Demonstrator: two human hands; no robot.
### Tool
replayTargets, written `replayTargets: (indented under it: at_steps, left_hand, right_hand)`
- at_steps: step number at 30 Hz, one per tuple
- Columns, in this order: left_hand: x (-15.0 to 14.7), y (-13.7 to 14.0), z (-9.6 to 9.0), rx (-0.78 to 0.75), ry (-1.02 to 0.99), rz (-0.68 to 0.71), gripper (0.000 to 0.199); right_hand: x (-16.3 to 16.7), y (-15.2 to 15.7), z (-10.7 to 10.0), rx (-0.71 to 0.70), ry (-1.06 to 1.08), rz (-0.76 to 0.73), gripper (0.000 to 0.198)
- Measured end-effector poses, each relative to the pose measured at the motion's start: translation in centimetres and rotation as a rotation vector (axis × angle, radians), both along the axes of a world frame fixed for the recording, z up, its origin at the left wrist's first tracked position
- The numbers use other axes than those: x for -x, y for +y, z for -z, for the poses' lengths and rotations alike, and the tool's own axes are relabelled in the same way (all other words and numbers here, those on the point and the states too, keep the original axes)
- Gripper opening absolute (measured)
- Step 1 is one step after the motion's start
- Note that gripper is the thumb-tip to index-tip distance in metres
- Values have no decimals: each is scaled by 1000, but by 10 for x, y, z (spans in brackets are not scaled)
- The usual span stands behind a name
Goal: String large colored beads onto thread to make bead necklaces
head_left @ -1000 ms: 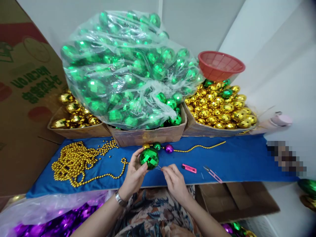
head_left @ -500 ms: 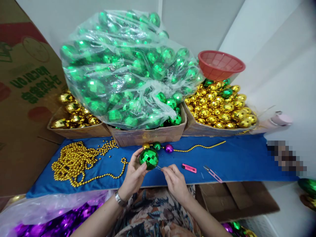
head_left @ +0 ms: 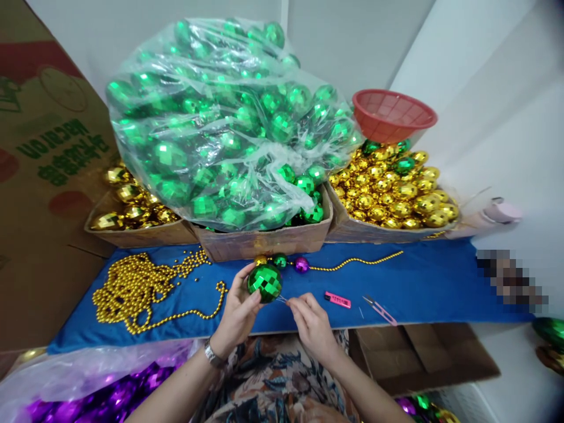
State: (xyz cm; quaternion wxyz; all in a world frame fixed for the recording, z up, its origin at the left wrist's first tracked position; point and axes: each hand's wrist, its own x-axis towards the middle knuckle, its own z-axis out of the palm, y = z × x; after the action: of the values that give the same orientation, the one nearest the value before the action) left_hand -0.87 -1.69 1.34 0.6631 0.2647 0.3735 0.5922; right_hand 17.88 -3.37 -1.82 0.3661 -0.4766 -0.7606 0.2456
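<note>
Hardly anything has shifted over the last second: the left hand (head_left: 237, 310) keeps its grip on the big green ball (head_left: 264, 284), fingers behind and thumb in front, and the right hand (head_left: 312, 322) keeps a thin strand (head_left: 281, 298) pinched at its fingertips, close by the ball's right side. The ball sits just above the table (head_left: 434, 288), between the two hands and nearer the left, only a touch further left than before. So the work seems to be at the same stage, ball and strand held steady together. Just beyond the hands lie a small gold ball (head_left: 261, 259), a small green ball (head_left: 280, 261) and a purple ball (head_left: 302, 265), with a gold bead string (head_left: 352, 262) running off to the right. Right of the right hand are a pink lighter-like thing (head_left: 338, 300) and snips (head_left: 381, 311); left of the left hand, a heap of gold beads (head_left: 127, 288).
</note>
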Motion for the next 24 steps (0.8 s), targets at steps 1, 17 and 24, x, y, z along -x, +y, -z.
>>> replayTargets:
  at_steps: [1, 17, 24]
  left_hand:
    - [0, 0, 0, 8, -10, 8, 61]
    - [4, -1, 2, 35, -45, 1, 63]
    - [8, 0, 1, 60, -49, -3, 60]
  right_hand:
    - [0, 0, 0, 4, 12, -3, 26]
    - [3, 0, -4, 76, 109, -52, 27]
    - [6, 2, -7, 141, 132, -73, 26]
